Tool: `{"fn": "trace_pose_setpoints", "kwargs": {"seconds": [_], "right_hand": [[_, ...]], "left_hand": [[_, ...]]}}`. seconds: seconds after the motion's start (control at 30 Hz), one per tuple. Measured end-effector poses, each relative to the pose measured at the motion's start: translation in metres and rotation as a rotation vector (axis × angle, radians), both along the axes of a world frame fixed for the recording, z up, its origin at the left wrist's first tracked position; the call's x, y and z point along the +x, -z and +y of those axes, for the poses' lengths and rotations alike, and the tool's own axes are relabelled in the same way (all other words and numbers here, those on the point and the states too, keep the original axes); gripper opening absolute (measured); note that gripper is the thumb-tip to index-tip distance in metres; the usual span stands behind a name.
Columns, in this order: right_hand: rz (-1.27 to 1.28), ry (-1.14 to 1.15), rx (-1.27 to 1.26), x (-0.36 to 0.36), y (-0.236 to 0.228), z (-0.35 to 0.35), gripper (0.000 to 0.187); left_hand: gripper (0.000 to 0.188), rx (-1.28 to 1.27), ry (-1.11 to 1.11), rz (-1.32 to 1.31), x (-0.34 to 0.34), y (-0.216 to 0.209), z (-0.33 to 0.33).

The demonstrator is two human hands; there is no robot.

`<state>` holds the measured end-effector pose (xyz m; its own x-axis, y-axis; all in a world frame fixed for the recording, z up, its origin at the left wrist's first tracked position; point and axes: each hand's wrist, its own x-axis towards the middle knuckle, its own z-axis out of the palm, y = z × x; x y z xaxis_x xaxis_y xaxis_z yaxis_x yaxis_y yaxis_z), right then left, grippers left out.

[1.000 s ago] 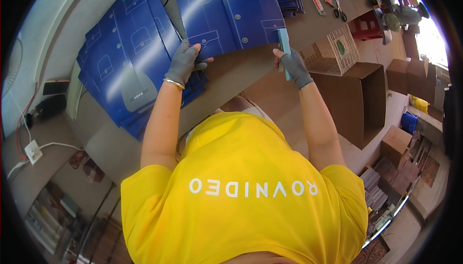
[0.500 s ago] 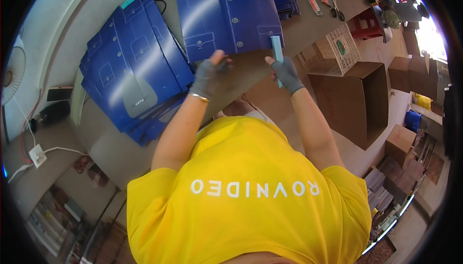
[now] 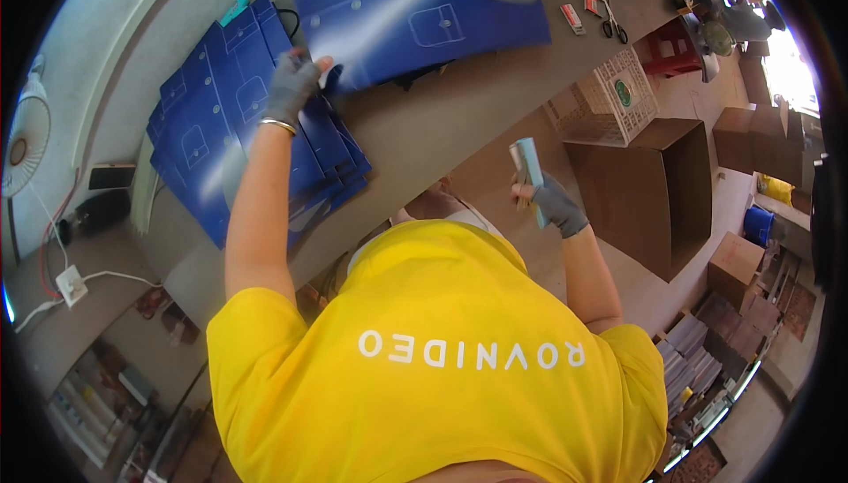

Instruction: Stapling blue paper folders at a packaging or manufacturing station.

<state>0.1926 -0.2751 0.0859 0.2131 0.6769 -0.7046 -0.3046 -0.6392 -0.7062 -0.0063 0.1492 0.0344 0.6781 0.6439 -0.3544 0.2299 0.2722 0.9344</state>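
My left hand [image 3: 296, 86], in a grey fingerless glove, is at the near left corner of a glossy blue printed sheet [image 3: 389, 15]. Its thumb and fingers close on that corner, and the sheet lies slanted on the table. Just below the hand is a fanned stack of similar blue sheets [image 3: 208, 116] printed with pockets and buttons. Lower right, beyond the table's near edge, my gloved right hand [image 3: 556, 204] grips a slim light-blue stapler [image 3: 530, 169], held upright with its two arms slightly apart.
On the grey table [image 3: 477, 86], scissors [image 3: 612, 22] and small red-and-white boxes [image 3: 572, 19] lie at the right. Beside the table stand a beige plastic crate [image 3: 609, 99] and an open cardboard box [image 3: 627, 192]. A fan [image 3: 26, 134] and a power strip [image 3: 71, 283] are at the left.
My left hand has moved left onto the blue sheet's corner. That sheet has turned, its grey end now at upper right. My right hand has dropped away from the table with the stapler.
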Motion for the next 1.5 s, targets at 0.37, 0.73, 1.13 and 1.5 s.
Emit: {"fn": "trace_pose_setpoints", "kwargs": {"seconds": [0.37, 0.73, 1.13, 1.5], "right_hand": [[-0.228, -0.124, -0.065, 0.043, -0.002, 0.022, 0.035], [-0.093, -0.191, 0.109, -0.014, 0.019, 0.085, 0.033], [-0.271, -0.171, -0.087, -0.052, -0.003, 0.115, 0.028], [-0.456, 0.103, -0.111, 0.04, 0.014, 0.09, 0.037]], "left_hand": [[0.036, -0.301, 0.097, -0.126, 0.084, -0.024, -0.158], [0.044, -0.221, -0.047, -0.243, 0.057, 0.007, -0.178], [0.047, -0.272, -0.083, -0.206, 0.034, 0.008, -0.179], [0.043, -0.298, -0.172, -0.197, -0.006, -0.025, -0.136]]}}
